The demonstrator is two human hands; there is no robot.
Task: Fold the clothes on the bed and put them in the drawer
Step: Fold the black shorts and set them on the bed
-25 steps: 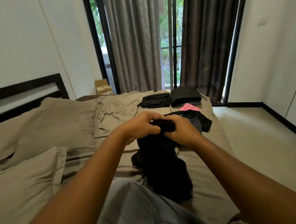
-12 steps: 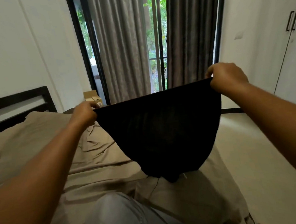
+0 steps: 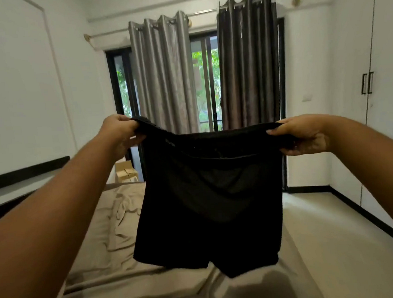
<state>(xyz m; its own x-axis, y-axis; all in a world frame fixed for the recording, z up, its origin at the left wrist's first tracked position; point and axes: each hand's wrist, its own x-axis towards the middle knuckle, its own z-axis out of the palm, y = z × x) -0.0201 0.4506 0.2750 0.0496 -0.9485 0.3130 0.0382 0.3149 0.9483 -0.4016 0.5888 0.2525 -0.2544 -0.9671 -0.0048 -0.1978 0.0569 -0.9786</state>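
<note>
A pair of black shorts [image 3: 208,208] hangs spread out in the air above the bed [image 3: 120,275]. My left hand [image 3: 118,133] grips the left end of the waistband, and my right hand [image 3: 302,134] pinches the right end, so the waistband is stretched between them. The legs of the shorts hang down and hide the far end of the bed and the other clothes there. The bed has a wrinkled beige sheet.
Grey curtains [image 3: 165,77] and a glass door stand behind the bed. A cardboard box [image 3: 126,171] sits by the door on the left. A white wardrobe with black handles [image 3: 367,83] lines the right wall, with pale floor [image 3: 329,228] beside the bed.
Both hands lifted the black shorts from a bunch on the bed and drew the waistband wide apart. My view has tilted up, and the shorts now hang higher and flatter.
</note>
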